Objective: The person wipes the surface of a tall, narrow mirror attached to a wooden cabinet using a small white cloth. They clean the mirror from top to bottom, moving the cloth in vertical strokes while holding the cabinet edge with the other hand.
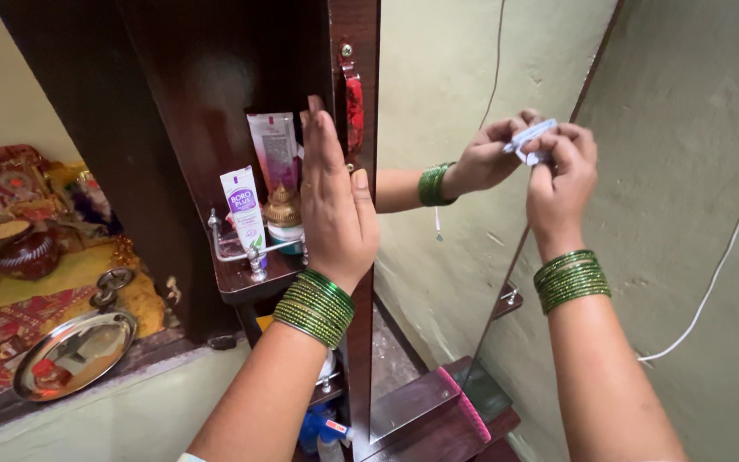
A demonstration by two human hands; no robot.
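Pressing flat and open on the mirror frame (361, 128), left hand (335, 201); right hand (562, 184) pinches a white cloth (530, 141).

Dark wood shelf (245, 278): white tube (244, 210) upright in front; taller pink-grey tube (274, 150) behind, right.
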